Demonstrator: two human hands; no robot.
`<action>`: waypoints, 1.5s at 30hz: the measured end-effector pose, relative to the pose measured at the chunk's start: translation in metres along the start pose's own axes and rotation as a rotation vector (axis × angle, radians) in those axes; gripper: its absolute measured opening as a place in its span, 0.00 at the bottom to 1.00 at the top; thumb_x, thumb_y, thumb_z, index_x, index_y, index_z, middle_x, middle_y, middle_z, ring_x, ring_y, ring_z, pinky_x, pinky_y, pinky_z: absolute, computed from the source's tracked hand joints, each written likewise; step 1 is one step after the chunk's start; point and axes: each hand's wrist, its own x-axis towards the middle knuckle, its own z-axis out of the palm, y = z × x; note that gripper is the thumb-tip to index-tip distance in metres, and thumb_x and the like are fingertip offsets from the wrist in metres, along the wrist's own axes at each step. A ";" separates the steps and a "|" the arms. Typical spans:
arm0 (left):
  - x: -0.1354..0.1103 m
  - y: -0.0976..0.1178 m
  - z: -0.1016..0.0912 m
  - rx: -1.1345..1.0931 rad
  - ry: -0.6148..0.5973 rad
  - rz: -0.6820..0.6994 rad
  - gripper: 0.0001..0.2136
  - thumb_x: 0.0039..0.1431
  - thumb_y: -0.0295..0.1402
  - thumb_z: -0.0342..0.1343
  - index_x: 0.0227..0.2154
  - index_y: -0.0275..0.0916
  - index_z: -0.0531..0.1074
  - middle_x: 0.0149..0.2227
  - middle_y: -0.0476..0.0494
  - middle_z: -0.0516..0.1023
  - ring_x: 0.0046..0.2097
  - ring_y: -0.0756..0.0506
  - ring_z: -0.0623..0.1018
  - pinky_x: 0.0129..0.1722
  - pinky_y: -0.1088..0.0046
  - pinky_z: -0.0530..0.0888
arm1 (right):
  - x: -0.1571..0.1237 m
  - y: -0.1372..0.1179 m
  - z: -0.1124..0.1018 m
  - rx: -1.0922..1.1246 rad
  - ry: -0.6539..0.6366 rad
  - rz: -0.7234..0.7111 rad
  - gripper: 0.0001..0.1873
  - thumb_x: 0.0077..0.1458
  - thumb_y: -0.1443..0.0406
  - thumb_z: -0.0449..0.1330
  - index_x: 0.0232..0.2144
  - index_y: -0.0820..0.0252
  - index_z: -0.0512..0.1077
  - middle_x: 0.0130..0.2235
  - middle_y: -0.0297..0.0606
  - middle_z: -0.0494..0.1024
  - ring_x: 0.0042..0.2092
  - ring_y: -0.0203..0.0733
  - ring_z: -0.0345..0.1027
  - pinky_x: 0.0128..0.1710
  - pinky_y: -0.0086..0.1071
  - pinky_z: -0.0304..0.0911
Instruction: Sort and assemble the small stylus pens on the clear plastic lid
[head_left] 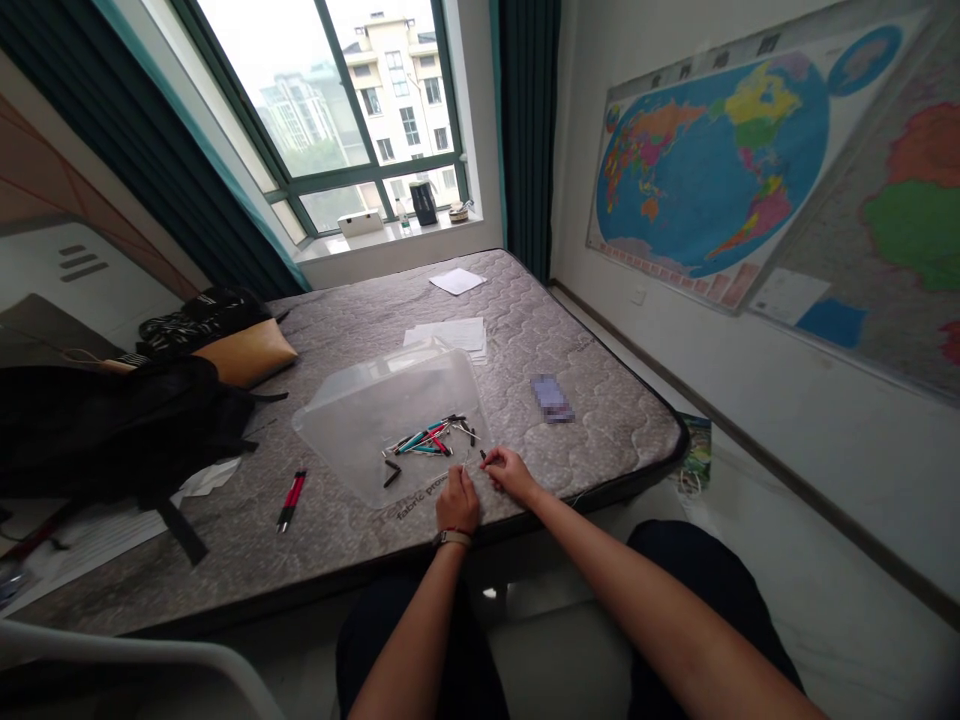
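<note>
A small dark piece [484, 456] is pinched in the right hand [511, 475], fingertips together on it. By the left hand [456, 502], a thin pale piece [465, 461] seems to be pinched too, grip closed; too small to be sure what it is. Both pieces are held just apart, at the near right corner of the clear box [321, 422], close to the edge of the mattress [619, 455].

Main risk: a piece could be dropped, since only fingertips are used, and be lost over the mattress edge onto the floor [780, 560]. The thin piece might be bent if squeezed too hard. The box could be knocked by a wrist, and the pen parts [429, 438] in it scattered.

Looks: the dark piece is short and stubby, partly covered by fingers; the pale one is slim, its ends not made out. In the box, red, teal, black and silvery parts are heaped loosely, with bent-angled black pieces [391, 473] set apart. Red-and-black pens [291, 502] are laid on the mattress, left of the box.
</note>
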 end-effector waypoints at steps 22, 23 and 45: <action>0.002 0.004 -0.002 0.010 -0.040 -0.034 0.12 0.67 0.33 0.41 0.46 0.39 0.67 0.35 0.41 0.79 0.35 0.45 0.78 0.31 0.73 0.63 | 0.019 -0.001 0.023 0.022 -0.126 -0.021 0.13 0.53 0.57 0.56 0.32 0.61 0.73 0.26 0.34 0.77 0.21 0.32 0.65 0.19 0.23 0.61; 0.002 0.004 -0.002 0.018 -0.044 -0.028 0.12 0.67 0.33 0.41 0.45 0.39 0.67 0.35 0.41 0.79 0.35 0.45 0.78 0.31 0.73 0.62 | 0.019 -0.003 0.022 0.034 -0.137 -0.025 0.15 0.54 0.55 0.56 0.30 0.62 0.72 0.25 0.34 0.76 0.21 0.31 0.65 0.19 0.23 0.60; 0.003 0.001 0.000 -0.035 -0.026 -0.070 0.12 0.68 0.36 0.40 0.45 0.41 0.67 0.34 0.42 0.79 0.34 0.45 0.78 0.31 0.73 0.63 | 0.008 0.001 0.013 0.202 -0.109 0.100 0.18 0.47 0.53 0.63 0.32 0.62 0.71 0.25 0.34 0.76 0.22 0.32 0.67 0.21 0.25 0.61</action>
